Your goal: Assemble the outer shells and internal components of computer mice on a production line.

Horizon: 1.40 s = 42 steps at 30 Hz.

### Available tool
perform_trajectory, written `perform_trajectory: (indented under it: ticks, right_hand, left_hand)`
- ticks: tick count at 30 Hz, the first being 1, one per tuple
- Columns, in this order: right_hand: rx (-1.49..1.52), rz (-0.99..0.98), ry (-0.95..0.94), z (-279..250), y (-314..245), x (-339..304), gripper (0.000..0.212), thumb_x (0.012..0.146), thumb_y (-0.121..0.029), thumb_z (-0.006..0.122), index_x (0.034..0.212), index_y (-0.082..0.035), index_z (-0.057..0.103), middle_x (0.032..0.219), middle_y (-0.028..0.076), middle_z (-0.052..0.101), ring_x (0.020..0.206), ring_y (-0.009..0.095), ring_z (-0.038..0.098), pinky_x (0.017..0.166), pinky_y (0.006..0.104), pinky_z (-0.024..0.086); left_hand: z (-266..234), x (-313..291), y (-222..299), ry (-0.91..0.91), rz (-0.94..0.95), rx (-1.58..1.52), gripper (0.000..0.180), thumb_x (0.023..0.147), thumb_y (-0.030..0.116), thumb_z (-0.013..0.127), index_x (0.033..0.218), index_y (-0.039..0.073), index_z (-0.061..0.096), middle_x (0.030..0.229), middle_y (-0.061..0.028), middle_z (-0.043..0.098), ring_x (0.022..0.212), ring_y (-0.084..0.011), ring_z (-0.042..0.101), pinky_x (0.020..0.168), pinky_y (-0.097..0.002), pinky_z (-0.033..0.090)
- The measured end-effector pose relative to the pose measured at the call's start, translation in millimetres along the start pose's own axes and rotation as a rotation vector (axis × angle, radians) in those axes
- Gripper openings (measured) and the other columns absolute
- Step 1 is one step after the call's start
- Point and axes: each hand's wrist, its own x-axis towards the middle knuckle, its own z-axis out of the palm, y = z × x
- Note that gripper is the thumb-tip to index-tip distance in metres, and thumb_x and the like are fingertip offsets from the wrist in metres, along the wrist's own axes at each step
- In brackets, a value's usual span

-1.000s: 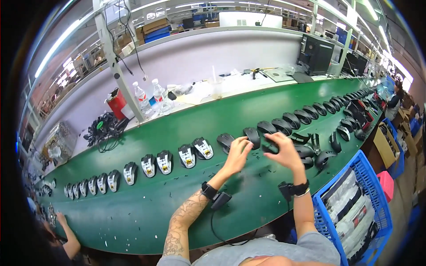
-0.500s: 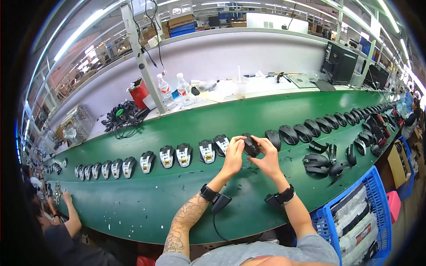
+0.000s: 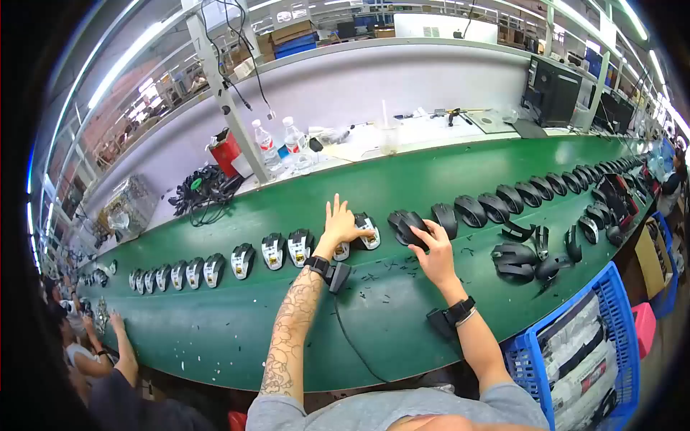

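Spread fingers show on my left hand, which hovers over the row of silver-and-black mouse bodies and hides part of one. Just beside its thumb lies a silver-and-black mouse body. My right hand has its thumb and fingers on the right side of a black computer mouse, which is down at the green bench. A second black mouse sits close behind my right fingers. Each wrist wears a black strap with a small box; a cable runs from the left one.
More black mice line up to the right. Loose black shells lie nearer me, beside a blue basket of packed bags. Dark scraps dot the green bench. Bottles and tangled cables stand behind. Another person's hand works at left.
My left hand has let go of the black mouse and moved left, fingers spreading. The mouse, earlier tilted up between both hands, now lies flatter with only my right hand on it.
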Motion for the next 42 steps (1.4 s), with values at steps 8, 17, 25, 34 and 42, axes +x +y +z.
perform_trajectory:
  ticks: [8,17,25,34,42]
  right_hand:
    - [0.13,0.055,0.076,1.2,-14.7,2.1,0.059,0.062,-0.009,0.077,0.118,-0.008,0.056,0.105,0.014,0.059,0.093,0.028,0.056,0.084,0.0354,0.046]
    - [0.176,0.078,0.097,20.5,-38.9,-16.8,0.061,0.057,-0.022,0.082,0.108,0.001,0.059,0.103,0.013,0.06,0.095,0.028,0.055,0.083,0.0356,0.046]
    - [0.179,0.126,0.11,16.0,-20.4,-19.0,0.06,0.055,-0.02,0.082,0.109,-0.002,0.061,0.104,0.011,0.059,0.097,0.028,0.054,0.082,0.0353,0.047]
    - [-0.035,-0.044,-0.1,39.3,-9.7,-21.8,0.042,0.088,-0.023,0.056,0.128,-0.011,0.049,0.131,0.014,0.044,0.115,0.029,0.04,0.096,0.0382,0.035]
    - [1.437,0.83,-0.286,31.5,58.0,-34.4,0.043,0.092,-0.032,0.049,0.12,0.0,0.049,0.118,0.008,0.055,0.107,0.018,0.051,0.092,0.0311,0.039]
  left_hand:
    - [11.5,-25.8,37.5,0.288,0.122,-1.239,0.088,0.049,0.015,0.086,0.119,0.005,0.033,0.105,-0.0162,0.055,0.097,-0.0261,0.055,0.084,-0.036,0.047]
    - [22.3,-68.8,67.1,-0.135,-0.048,-2.245,0.043,0.091,0.043,0.043,0.113,0.007,0.051,0.111,-0.0075,0.058,0.101,-0.02,0.057,0.088,-0.0354,0.045]
    - [39.4,-76.2,97.4,0.073,0.108,-2.044,0.038,0.092,0.03,0.05,0.123,0.012,0.035,0.107,-0.0036,0.051,0.101,-0.0122,0.05,0.085,-0.0282,0.041]
    - [39.7,-74.4,75.1,0.379,0.009,-1.684,0.075,0.061,0.013,0.082,0.12,0.003,0.037,0.109,-0.01,0.049,0.098,-0.0181,0.052,0.082,-0.0308,0.047]
    - [45.2,-64.1,103.6,0.603,0.047,-1.843,0.068,0.054,0.007,0.076,0.112,0.007,0.041,0.105,-0.0068,0.048,0.099,-0.0174,0.047,0.089,-0.0301,0.039]
